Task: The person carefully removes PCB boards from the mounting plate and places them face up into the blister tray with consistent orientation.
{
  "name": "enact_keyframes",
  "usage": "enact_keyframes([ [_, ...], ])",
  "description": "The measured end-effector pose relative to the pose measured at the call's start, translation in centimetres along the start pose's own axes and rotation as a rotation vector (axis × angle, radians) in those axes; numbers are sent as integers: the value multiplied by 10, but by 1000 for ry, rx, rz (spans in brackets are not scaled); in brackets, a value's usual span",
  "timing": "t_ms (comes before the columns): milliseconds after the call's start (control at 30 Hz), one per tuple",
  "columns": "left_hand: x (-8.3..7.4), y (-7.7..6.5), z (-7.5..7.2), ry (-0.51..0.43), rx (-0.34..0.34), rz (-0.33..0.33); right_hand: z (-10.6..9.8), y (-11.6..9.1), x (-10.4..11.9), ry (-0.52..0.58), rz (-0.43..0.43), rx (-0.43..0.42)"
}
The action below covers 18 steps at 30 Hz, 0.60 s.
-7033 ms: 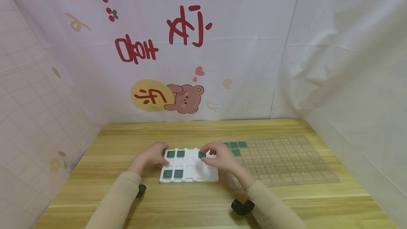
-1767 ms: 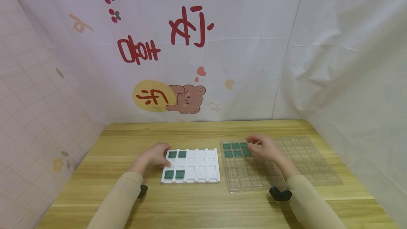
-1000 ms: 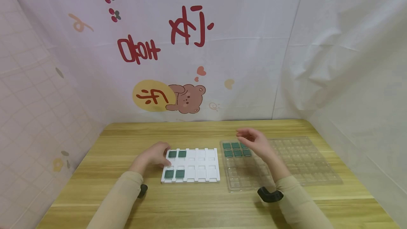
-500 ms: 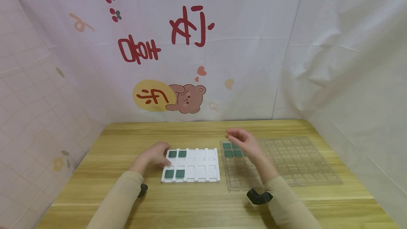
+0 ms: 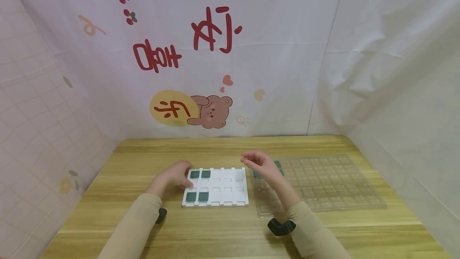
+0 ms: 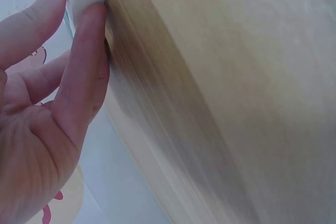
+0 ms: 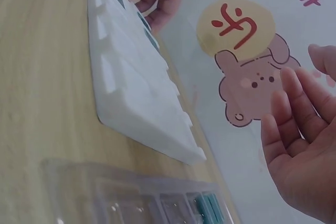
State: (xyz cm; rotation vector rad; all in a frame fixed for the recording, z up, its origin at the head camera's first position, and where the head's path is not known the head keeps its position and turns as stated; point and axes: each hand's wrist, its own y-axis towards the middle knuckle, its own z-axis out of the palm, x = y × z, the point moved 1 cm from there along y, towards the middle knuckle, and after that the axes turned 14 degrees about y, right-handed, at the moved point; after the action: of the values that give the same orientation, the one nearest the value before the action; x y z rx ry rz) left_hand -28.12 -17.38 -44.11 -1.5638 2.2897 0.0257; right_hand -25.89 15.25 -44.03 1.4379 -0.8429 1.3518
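Note:
My left hand (image 5: 175,174) grips the left end of the white slotted tray (image 5: 216,183), thumb and fingers on its edge in the left wrist view. Several green square circuit chips (image 5: 206,174) sit in the tray's two leftmost columns. My right hand (image 5: 264,167) hovers between the white tray's right end and the clear plastic tray (image 5: 323,183), its fingers loosely bent. Nothing shows between those fingers (image 7: 298,97) in the right wrist view. More green chips (image 5: 258,174) lie in the clear tray's far left corner, partly hidden by my right hand.
Both trays lie on a wood-grain table (image 5: 201,231), a narrow gap between them. A printed cloth (image 5: 280,71) with a cartoon bear hangs behind the table, and pale cloths close off both sides. Each wrist carries a black camera mount (image 5: 281,227).
Seven seconds ago my right hand pinched a chip over the white tray. Since then another two chips have come to lie in the clear tray. My right hand has moved back left, empty.

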Motion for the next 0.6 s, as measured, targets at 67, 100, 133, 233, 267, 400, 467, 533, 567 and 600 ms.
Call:
enact_keyframes([
  [67,0,0,0,1,0,-1,4,1,-2,-14,2,17],
  [100,1,0,1,1,0,-1,6,1,-3,-22,1,26],
  [133,1,0,1,2,0,-2,8,2,-4,-22,-1,36],
  [233,1,0,0,2,1,-2,14,3,-7,-25,-11,62],
  [267,0,1,0,1,2,0,17,3,-7,-26,-9,65],
  [400,-1,0,0,0,3,19,28,2,-2,-42,15,74],
  [467,-1,0,0,-1,4,18,35,0,6,-77,13,86],
  [533,-1,0,0,2,5,12,42,-1,13,-113,10,100],
  [567,-1,0,0,4,4,9,45,-1,17,-134,3,107],
  [600,-1,0,0,4,5,4,48,0,17,-155,-4,113],
])
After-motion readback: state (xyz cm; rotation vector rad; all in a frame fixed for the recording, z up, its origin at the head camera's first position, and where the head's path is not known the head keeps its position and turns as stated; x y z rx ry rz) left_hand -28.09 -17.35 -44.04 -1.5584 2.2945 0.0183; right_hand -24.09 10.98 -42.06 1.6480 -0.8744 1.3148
